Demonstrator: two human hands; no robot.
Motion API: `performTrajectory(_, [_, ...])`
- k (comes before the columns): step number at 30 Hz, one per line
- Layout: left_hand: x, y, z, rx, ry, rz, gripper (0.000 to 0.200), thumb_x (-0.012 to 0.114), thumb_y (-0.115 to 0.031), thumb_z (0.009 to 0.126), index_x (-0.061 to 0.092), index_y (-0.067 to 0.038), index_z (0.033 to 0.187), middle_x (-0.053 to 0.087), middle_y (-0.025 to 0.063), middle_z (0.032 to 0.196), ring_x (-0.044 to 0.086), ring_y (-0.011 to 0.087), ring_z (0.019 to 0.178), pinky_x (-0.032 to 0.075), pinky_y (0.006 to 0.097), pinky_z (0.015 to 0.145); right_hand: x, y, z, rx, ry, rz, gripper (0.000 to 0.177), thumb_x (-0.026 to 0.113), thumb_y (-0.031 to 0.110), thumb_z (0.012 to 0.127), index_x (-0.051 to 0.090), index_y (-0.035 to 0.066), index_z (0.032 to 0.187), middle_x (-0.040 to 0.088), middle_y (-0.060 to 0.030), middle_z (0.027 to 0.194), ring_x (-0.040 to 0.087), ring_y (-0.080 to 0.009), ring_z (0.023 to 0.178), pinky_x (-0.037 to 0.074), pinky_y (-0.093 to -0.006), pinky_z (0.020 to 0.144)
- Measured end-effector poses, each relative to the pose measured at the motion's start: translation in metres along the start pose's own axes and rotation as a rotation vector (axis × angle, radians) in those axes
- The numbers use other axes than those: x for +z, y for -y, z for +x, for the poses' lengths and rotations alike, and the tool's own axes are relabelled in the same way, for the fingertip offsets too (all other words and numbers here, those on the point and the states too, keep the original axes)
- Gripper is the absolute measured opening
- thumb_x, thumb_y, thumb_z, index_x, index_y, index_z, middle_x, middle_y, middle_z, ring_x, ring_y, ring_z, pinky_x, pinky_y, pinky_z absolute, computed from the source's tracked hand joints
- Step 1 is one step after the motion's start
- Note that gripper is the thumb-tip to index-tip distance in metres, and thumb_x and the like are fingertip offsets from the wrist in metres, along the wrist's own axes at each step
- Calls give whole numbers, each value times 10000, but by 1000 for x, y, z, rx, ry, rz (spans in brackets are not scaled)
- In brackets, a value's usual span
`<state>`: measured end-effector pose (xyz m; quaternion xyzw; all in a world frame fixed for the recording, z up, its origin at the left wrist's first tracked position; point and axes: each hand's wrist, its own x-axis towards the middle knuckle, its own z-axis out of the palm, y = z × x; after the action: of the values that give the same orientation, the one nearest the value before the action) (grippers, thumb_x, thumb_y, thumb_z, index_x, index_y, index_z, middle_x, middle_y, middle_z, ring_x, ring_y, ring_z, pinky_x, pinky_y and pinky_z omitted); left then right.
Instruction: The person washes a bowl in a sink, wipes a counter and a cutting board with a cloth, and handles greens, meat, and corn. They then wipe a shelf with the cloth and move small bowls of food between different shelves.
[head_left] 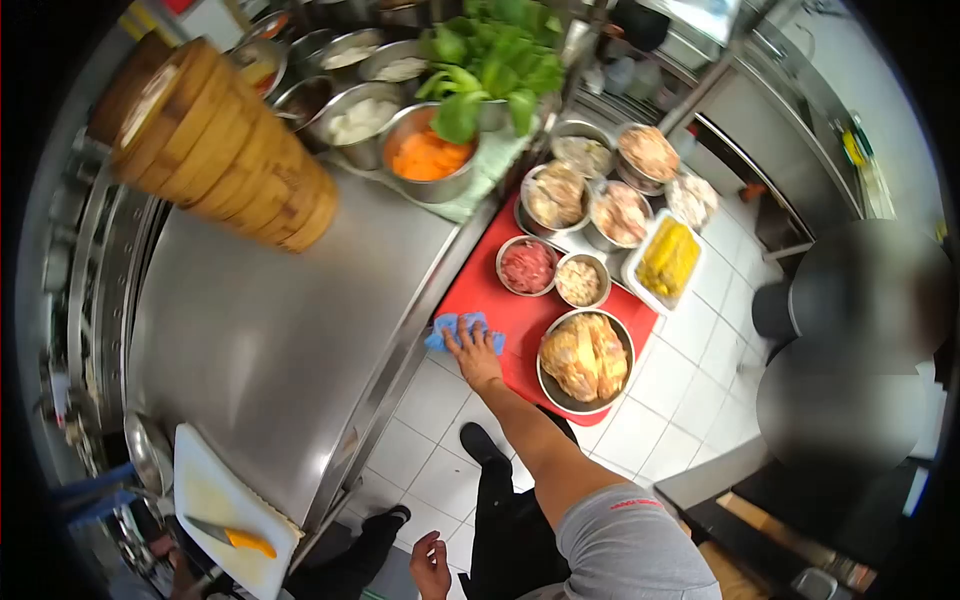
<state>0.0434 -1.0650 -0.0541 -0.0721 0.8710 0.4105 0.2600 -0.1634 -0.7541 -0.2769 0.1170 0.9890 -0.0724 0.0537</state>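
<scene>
My right hand [474, 353] lies on a crumpled blue cloth [440, 328] at the left corner of a red cutting board [478, 285], fingers spread. My left hand [430, 568] hangs near the bottom edge, loosely curled with its fingers partly apart and nothing visible in it. Right of the cloth, a large bowl of yellowish poultry [572, 365] stands on the board. Above it are a bowl of red meat [527, 267] and a bowl of pale chopped pieces [579, 281].
Stacked bamboo steamers [240, 160], carrots [425, 157] and leafy greens [500, 65] stand on the steel counter [270, 330]. More meat bowls [620, 213] and a yellow-filled tray [669, 262] are beyond the board. A knife [235, 537] rests on a white board [225, 490] at lower left.
</scene>
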Motion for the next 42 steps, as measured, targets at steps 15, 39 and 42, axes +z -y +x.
performTrajectory(15, [92,-32,138,-520,705,-434,741,482,-605,911,226,-191,1470,383,147,1418,473,325,1217,461,485,939,-99,35,-259,398,152,1345,496,558,252,917,453,71,1367,603,-196,1169,596,-287,1091,477,-365,911])
performTrajectory(39, [-75,-218,311,684,-755,742,526,429,-431,985,514,18,1247,535,232,1135,507,420,1034,404,482,880,-24,-118,-204,1550,-391,877,449,391,297,991,592,-88,877,633,-296,783,648,-430,831,507,-509,738])
performTrajectory(42, [-83,-223,331,610,-796,719,533,435,-447,979,516,5,1249,534,213,1171,505,408,1064,393,494,903,-22,-148,-221,1492,-356,880,457,395,344,985,603,-62,972,634,-300,921,621,-455,873,485,-500,796])
